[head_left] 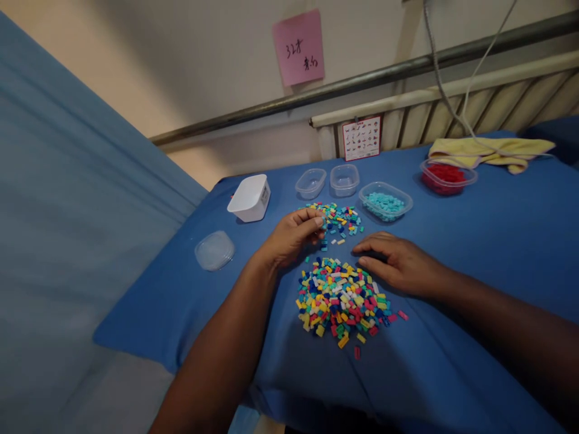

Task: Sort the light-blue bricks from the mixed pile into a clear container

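My left hand (293, 236) is at the left edge of the smaller, farther pile of coloured plastic pieces (346, 218). Thumb and index finger are pinched together, and whatever is between them is too small to make out. My right hand (400, 262) rests on the blue cloth, right of the gap between the two piles, with thumb and fingers apart and nothing visible in them. Nearer to me lies the larger pile of mixed small pieces (339, 295) in yellow, red, blue, white and green. Stray pieces lie around its edge.
Behind the piles stand two clear tubs (310, 184), a tub of turquoise pieces (384, 202) and a tub of red pieces (446, 176). A white box (251, 198) and clear lids (215, 251) are at left. A yellow cloth (488, 150) lies far right; a blue curtain (67, 181) hangs left.
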`<state>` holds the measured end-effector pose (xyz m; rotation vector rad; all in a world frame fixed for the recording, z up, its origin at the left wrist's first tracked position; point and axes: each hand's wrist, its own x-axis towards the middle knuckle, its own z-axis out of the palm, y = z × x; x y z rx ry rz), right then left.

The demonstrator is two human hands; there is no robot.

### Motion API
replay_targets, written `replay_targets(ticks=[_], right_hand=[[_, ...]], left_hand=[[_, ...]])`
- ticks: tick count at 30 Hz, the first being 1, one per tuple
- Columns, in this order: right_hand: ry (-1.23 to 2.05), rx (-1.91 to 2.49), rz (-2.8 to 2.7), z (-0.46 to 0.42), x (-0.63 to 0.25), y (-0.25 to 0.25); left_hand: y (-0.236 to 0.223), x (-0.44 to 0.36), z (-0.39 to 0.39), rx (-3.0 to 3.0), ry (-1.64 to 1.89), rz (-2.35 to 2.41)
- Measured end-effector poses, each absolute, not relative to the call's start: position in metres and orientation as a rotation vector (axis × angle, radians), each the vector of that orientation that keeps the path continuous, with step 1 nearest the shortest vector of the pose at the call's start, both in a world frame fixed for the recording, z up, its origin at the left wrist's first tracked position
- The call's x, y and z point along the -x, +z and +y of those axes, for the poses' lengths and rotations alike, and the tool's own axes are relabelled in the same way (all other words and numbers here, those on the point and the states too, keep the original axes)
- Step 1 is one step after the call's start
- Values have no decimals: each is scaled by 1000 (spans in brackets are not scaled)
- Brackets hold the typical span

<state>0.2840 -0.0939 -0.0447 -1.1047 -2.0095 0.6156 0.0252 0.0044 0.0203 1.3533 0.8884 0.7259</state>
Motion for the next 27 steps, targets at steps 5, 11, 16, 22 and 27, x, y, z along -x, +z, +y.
replay_targets(ticks=[5,11,16,22,27], right_hand=[[614,1072,-2025,-91,-283,-42],[600,1053,-2027,-90,-285,-40],[628,1033,-2014,-91,-286,-42],[619,1045,-2021,-90,-285,-46],[601,1051,-2025,-91,-285,-46]], left_hand=[[31,-73,21,-1470,653,973],[34,-154,62,-1909,661,976],[36,-143,68,-2231,691,1004],[49,-51,37,-2360,360,1105],[36,-13,19,-2607,197,1077]])
